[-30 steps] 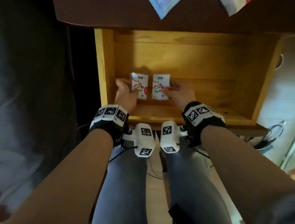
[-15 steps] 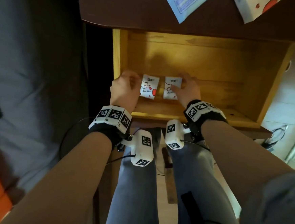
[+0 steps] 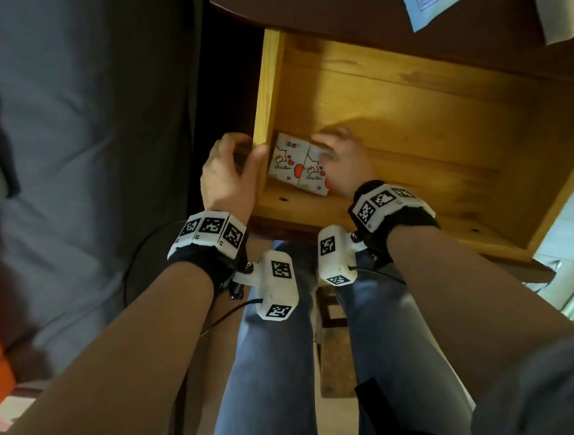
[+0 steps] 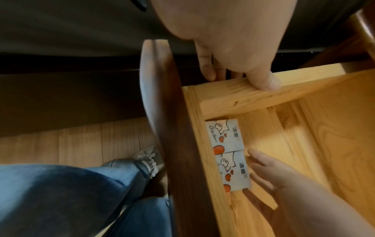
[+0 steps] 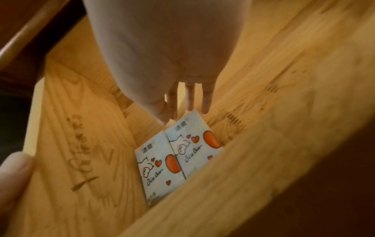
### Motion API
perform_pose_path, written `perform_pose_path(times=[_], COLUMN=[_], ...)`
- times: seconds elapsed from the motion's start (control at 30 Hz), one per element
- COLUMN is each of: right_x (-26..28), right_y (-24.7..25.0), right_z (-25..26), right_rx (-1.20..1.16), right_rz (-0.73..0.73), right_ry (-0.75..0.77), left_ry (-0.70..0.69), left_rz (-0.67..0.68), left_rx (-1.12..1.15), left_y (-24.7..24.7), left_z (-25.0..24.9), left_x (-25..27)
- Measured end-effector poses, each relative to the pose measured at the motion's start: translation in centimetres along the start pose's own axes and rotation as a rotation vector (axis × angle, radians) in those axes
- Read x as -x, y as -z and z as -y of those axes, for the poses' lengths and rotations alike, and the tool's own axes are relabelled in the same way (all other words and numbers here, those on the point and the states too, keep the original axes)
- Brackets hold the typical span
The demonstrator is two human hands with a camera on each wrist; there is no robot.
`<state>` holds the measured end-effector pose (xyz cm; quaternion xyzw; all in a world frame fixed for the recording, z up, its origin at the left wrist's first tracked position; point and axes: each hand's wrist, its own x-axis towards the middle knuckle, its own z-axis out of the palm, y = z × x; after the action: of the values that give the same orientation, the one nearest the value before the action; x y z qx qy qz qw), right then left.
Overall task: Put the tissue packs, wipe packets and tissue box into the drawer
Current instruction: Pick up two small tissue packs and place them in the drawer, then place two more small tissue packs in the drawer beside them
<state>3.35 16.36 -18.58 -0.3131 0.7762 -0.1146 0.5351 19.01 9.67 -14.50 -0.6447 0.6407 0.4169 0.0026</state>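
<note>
Since the earlier frame, both tissue packs have shifted left along the drawer floor into the near-left corner, and the gap between them has closed. Left pack (image 3: 287, 161) lies flat against the left wall of the drawer (image 3: 265, 88); right pack (image 3: 316, 173) lies flat beside it, their long edges touching. Both sit against the near wall, printed faces up. Left hand (image 3: 229, 175) has moved off the packs and now grasps the top edge of the left wall, thumb (image 4: 263, 80) on the rim, fingers curled over the outer side. Right hand (image 3: 343, 163) is inside the drawer, fingers (image 5: 206, 102) straight and slightly spread, fingertips at the far edge of the right pack; it is released and clasps nothing. Whether the fingertips press the pack or only hover at it cannot be told. On the dark tabletop (image 3: 329, 8) above the drawer, a blue packet (image 3: 424, 5) and a white pack with red print (image 3: 566, 16) lie at the far edge of view, partly cut off. Person's legs in jeans (image 3: 266, 370) stand near the drawer front.
</note>
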Motion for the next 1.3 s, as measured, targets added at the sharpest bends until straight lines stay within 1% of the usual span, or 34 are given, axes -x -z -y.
perform_pose_path(times=[0.1,0.13,0.27,0.37,0.4,0.47,0.53,0.57,0.63,0.77,0.83,0.9,1.0,1.13,1.2,1.3], right_x=[-0.5,-0.7,-0.9,-0.5,-0.3,0.5,1.1,1.4,1.9,2.4,2.7,3.2,4.2,6.2,7.3,8.4], right_y=[-1.0,-1.2,-1.8,-1.8,-1.8,-1.5,-1.2,-1.1,-0.8,-0.2,0.1,0.6,2.0,5.0,6.9,10.3], right_z=[0.5,0.6,0.6,0.3,0.0,-0.6,-1.2,-1.4,-1.5,-1.4,-1.8,-2.1,-2.2,-2.1,-1.7,-1.3], right_rx=[0.048,0.083,0.143,0.064,0.027,-0.035,-0.139,-0.210,-0.338,-0.491,-0.527,-0.526,-0.522,-0.490,-0.462,-0.430], right_rz=[0.170,0.207,0.242,0.268,0.241,0.111,-0.028,-0.045,0.012,0.117,0.124,0.090,-0.007,-0.123,-0.200,-0.322], right_ry=[-0.022,-0.037,-0.071,-0.051,-0.046,-0.070,-0.166,-0.226,-0.322,-0.380,-0.396,-0.401,-0.379,-0.261,-0.172,-0.051], left_ry=[-0.001,-0.003,0.005,-0.001,-0.001,0.002,0.005,0.006,0.008,0.027,0.038,0.042,0.028,-0.025,-0.056,-0.131], left_rz=[0.017,0.020,0.024,0.012,0.008,0.009,0.015,0.016,0.012,0.005,-0.001,-0.012,-0.043,-0.075,-0.056,0.029], left_rx=[0.035,0.040,0.048,0.042,0.039,0.031,0.032,0.034,0.028,-0.007,-0.033,-0.055,-0.072,-0.082,-0.084,-0.069], left_y=[0.0,0.0,0.0,-0.2,-0.2,-0.2,-0.2,-0.2,-0.2,-0.3,-0.3,-0.3,-0.1,-0.2,-0.4,-0.9], left_z=[0.4,0.4,0.8,1.0,1.0,1.0,1.0,1.0,1.0,0.8,0.5,0.1,-1.1,-4.4,-6.9,-11.1], left_x=[-0.1,-0.2,-0.1,0.3,0.5,0.7,0.7,0.8,0.8,0.9,1.1,1.4,2.1,2.8,2.9,3.2])
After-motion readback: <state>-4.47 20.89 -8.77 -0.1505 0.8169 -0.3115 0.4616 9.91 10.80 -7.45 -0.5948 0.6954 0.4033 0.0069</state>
